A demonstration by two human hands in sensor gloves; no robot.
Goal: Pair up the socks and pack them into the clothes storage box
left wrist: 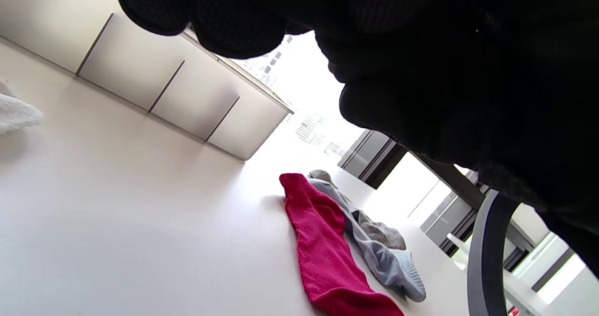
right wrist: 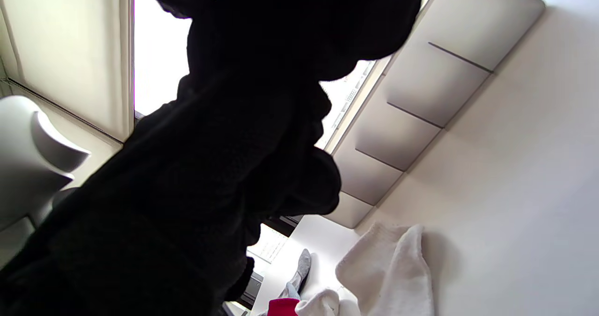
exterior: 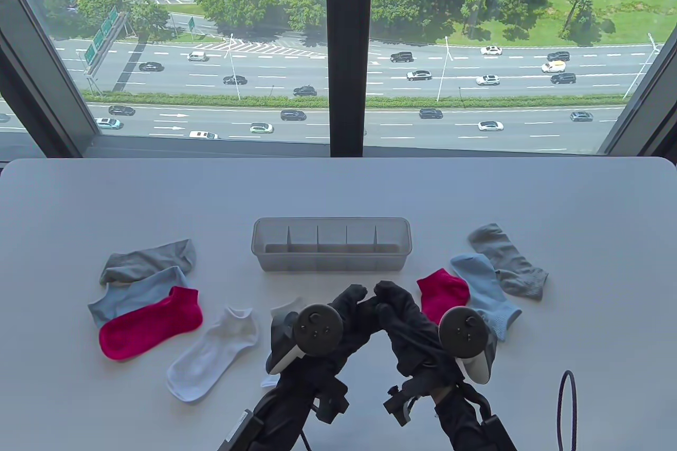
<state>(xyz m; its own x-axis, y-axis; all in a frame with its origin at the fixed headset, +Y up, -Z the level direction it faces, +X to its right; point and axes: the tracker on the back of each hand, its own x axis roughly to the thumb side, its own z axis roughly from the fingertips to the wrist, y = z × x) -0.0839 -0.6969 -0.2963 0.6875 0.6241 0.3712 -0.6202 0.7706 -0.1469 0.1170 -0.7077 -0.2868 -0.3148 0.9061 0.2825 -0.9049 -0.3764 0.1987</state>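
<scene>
The clear divided storage box (exterior: 332, 250) stands at the table's middle with nothing in its compartments. To its left lie a grey sock (exterior: 148, 260), a light blue sock (exterior: 137, 295), a pink sock (exterior: 151, 321) and a white sock (exterior: 214, 353). A second white sock (exterior: 285, 308) is mostly hidden under my left wrist. To the right lie a pink sock (exterior: 441, 295), a light blue sock (exterior: 486, 292) and a grey sock (exterior: 508, 260). My left hand (exterior: 355, 298) and right hand (exterior: 389, 296) hover in front of the box, fingers curled, knuckles touching, holding nothing.
A dark cable loop (exterior: 567, 408) lies at the front right of the white table (exterior: 529, 197). A window runs just beyond the table's far edge. In the left wrist view the box wall (left wrist: 154, 72) sits close ahead.
</scene>
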